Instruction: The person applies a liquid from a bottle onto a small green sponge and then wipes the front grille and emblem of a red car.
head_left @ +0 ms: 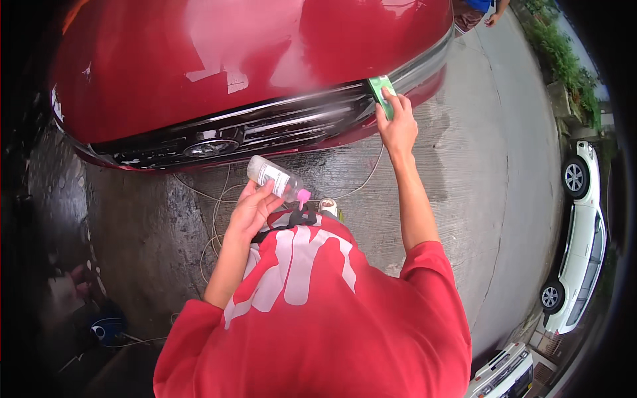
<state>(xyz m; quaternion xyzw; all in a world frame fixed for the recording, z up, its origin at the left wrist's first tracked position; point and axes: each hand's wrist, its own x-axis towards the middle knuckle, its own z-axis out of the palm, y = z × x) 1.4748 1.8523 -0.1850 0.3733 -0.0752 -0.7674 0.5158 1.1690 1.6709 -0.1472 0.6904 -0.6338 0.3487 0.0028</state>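
My left hand [251, 211] is closed around a clear plastic bottle [271, 176] with a white label and a pink pump top. The bottle is tilted, its pump end toward my shirt. Out to the right, my right hand [399, 126] grips a flat green box-shaped thing [381, 89]; my fingers cover part of it. The green thing is at the front corner of a red car, by the end of the black grille [298, 119] and the headlight [421, 66]. Whether it touches the car I cannot tell. The red hood [252, 46] shows bright reflections.
A thin hose [215, 219] loops over the wet concrete between me and the car. At the upper right stands another person [474, 10]. A white car [580, 239] is parked far right, a second white vehicle [504, 375] lower right. A blue object [108, 330] lies lower left.
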